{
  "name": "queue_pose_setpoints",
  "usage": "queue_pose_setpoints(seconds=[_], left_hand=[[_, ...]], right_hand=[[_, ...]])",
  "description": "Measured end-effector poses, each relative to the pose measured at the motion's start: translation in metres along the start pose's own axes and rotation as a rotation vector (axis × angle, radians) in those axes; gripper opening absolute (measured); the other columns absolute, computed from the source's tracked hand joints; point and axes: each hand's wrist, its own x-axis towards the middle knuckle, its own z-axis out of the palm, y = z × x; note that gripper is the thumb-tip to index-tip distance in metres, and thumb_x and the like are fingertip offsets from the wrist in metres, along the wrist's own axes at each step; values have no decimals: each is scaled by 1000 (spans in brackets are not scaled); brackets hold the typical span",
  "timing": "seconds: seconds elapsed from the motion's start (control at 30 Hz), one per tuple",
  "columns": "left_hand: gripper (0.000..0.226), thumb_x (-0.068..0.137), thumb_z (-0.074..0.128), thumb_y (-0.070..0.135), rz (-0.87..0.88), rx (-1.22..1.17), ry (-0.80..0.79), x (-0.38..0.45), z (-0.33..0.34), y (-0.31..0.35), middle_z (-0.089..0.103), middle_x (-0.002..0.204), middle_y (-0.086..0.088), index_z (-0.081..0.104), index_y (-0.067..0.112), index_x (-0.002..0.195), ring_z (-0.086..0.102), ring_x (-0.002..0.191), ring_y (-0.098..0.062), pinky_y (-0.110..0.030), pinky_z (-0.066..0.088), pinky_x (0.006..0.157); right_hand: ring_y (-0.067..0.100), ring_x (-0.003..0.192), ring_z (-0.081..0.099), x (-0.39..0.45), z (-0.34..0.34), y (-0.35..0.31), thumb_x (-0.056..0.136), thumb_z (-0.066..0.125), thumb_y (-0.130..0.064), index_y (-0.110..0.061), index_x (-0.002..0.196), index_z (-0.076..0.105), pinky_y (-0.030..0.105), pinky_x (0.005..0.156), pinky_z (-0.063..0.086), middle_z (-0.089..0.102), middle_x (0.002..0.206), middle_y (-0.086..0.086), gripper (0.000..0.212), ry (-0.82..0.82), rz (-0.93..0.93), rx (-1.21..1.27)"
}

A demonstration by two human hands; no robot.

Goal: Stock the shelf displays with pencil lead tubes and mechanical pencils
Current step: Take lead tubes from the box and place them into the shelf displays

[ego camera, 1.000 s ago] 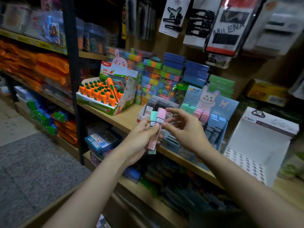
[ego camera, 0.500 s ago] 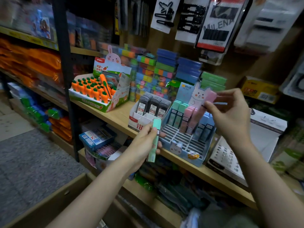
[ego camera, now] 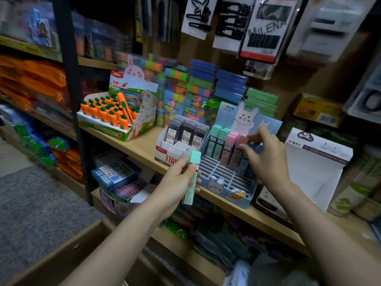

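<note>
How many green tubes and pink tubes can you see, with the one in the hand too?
Green tubes: 3 (2 in the bunny display, 1 in the left hand)
Pink tubes: 2
Total: 5
More may hide behind the right hand.

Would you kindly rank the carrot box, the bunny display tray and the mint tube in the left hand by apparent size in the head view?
1. Bunny display tray and carrot box: look alike, unsure.
2. Mint tube, clearly smallest, though nearest the camera, held by the left hand.
</note>
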Motion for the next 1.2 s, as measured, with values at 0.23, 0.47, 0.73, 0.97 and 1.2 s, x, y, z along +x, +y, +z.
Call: queue_pose_setpoints(seconds=[0.23,0.47,0.73,0.97,1.2], left_hand=[[26,101,47,23,-10,58,24,1,-1,-1,61,101,0,55,24,125,61,91,-11,-22,53,71],[29,99,51,21,-5,80,-4,1,-3,2,64,112,4,55,35,124,66,100,-13,-37,54,94],[21,91,65,15,52,-73,72,-1,-1,4,73,89,0,74,35,92,71,94,-19,-31,58,78],[20,91,65,24,184,240,62,-3,0,10,72,99,17,69,40,103,65,97,3,-17,53,74],[30,90,66,25,445,638,237,-2,-3,17,53,119,11,57,25,119,53,109,-1,-8,46,84]], right_hand=[[26,92,53,4,7,5,83,75,-29,-21,90,55,42,83,40,62,91,0,23,-44,15,-118],[27,104,44,6,12,7,75,81,-26,-16,88,64,44,87,38,54,106,6,24,28,22,-277],[0,93,51,4,1,-20,87,70,-33,-27,117,60,10,82,42,54,106,-6,33,13,6,55],[2,84,67,-18,10,-66,79,78,-13,-22,110,65,20,80,56,70,91,-6,35,-368,43,395],[4,75,70,4,-5,-70,81,76,-12,-22,92,64,17,66,54,72,87,-2,19,-291,139,510]])
